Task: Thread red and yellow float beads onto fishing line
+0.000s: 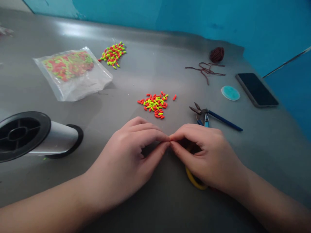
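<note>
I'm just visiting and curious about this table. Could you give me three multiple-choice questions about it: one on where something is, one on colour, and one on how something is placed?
1. Where is the smartphone?
A) Inside a plastic bag
B) On the right of the grey table, by the blue wall
C) Under a hand

2. What colours are the beads in the pile nearest the hands?
A) Blue and white
B) Black and purple
C) Orange-red and yellow-green

3. How are the left hand and right hand placed?
A) Fingertips meeting at the middle
B) Lying flat, far apart
C) Both resting on the beads

Answers:
1 B, it lies at the table's right, beside the wall.
2 C, both colours fill the pile.
3 A, the fingers of both hands come together above the table.
</note>
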`<state>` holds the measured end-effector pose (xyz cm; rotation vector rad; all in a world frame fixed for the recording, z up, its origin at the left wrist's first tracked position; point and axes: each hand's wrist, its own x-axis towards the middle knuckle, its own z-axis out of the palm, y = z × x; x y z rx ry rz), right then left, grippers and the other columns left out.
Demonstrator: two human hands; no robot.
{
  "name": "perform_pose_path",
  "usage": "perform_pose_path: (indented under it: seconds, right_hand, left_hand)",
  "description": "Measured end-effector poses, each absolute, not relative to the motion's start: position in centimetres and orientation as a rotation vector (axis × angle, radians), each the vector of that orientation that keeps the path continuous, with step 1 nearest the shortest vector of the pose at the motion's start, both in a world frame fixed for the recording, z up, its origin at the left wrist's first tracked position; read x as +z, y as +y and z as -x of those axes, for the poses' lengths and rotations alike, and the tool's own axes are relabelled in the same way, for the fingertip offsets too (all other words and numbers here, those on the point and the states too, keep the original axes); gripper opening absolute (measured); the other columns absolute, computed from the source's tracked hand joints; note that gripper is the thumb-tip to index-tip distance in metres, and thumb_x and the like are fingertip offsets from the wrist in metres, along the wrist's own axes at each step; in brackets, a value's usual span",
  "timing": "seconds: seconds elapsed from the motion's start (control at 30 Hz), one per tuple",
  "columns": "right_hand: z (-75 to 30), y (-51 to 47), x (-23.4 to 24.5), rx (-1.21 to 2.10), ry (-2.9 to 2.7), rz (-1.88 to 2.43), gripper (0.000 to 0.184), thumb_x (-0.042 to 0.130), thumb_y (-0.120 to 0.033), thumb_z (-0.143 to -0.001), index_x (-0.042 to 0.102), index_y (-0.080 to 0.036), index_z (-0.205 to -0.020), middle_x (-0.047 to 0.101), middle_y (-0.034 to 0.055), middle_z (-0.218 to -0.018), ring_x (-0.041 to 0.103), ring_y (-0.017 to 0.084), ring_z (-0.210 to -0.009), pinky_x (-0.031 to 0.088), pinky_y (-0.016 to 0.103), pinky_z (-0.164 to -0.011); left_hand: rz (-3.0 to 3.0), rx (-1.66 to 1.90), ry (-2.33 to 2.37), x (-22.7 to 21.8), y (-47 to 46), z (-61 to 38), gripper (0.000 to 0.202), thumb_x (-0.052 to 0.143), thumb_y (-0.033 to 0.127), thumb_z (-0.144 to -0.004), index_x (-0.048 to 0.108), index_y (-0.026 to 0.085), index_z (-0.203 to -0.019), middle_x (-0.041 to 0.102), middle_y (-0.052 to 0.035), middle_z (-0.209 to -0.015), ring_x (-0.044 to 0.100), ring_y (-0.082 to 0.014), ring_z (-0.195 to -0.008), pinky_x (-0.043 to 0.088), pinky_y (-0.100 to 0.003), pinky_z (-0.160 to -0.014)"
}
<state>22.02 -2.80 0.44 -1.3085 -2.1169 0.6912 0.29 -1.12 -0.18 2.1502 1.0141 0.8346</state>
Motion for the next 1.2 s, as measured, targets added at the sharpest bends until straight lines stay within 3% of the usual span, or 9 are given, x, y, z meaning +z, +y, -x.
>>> perform_pose_path:
  seconds: [1.2]
  right_hand:
    - [-21.90, -2.60, 0.51, 0.761, -2.095, 1.397, 0.016, 0.070, -0.008, -0.094, 0.078, -0.019, -0.086, 0.073, -0.0008, -0.079, 0.068, 0.016, -0.076, 0.049, 0.031, -0.069]
  left_hand:
    - [-2.106, 0.778, 1.050, -0.34, -0.99, -0.44, 0.017, 0.069, 0.015, -0.101, 0.082, 0.023, -0.097, 0.081, 0.0011, -0.090, 0.067, -0.0188, -0.092, 0.055, -0.033, -0.083]
